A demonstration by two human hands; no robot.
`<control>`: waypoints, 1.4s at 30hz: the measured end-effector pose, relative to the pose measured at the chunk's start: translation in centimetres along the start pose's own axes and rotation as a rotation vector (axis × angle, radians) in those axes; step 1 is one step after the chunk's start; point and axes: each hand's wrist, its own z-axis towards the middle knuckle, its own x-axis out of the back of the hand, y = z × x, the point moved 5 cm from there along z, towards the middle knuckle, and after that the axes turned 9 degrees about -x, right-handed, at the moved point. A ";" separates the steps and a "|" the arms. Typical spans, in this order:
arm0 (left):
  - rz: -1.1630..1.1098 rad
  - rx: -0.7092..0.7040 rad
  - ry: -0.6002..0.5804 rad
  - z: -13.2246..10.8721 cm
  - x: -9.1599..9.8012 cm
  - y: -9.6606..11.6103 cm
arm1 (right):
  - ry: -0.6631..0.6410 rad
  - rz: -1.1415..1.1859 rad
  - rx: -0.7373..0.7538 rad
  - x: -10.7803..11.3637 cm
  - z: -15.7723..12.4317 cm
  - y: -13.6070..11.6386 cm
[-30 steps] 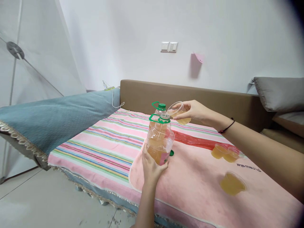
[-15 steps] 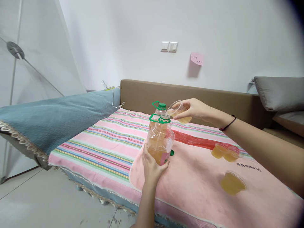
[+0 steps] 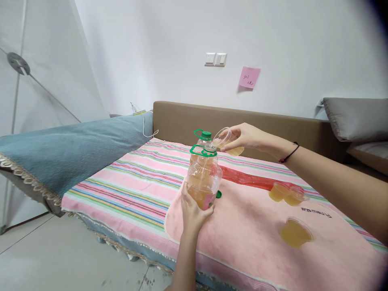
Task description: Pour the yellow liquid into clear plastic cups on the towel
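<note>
My left hand (image 3: 194, 210) is wrapped round the lower part of a clear plastic bottle (image 3: 204, 176), which stands uncapped with amber liquid inside. A green carrying ring circles its neck. In my right hand (image 3: 242, 137) a clear plastic cup (image 3: 233, 148) of amber liquid is tilted, its rim at the bottle's mouth; a stream shows inside the bottle. Right behind stands a second bottle (image 3: 206, 136) with a green cap, mostly hidden. A loose green cap (image 3: 218, 194) lies beside the held bottle.
Two filled cups (image 3: 279, 192) stand together at the right, near a red plastic bag (image 3: 248, 178). Another filled cup (image 3: 295, 233) is closer to me. Under them lies a pink mat (image 3: 242, 226) on a striped cover (image 3: 130, 186). A brown headboard (image 3: 182, 117) runs along the wall.
Both hands, the bottle and the tilted cup hold nearly the same pose. The liquid in the held bottle looks slightly higher. The pink note on the wall has swung flatter.
</note>
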 end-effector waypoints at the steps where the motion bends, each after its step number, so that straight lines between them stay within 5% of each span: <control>1: 0.005 0.003 -0.003 0.0 0.0 0.0 | 0.001 -0.011 0.005 0.1 0.0 -0.1; 42: 0.006 -0.027 0.010 -0.1 -0.1 -0.1 | -0.069 -0.286 0.056 0.8 1.0 -2.4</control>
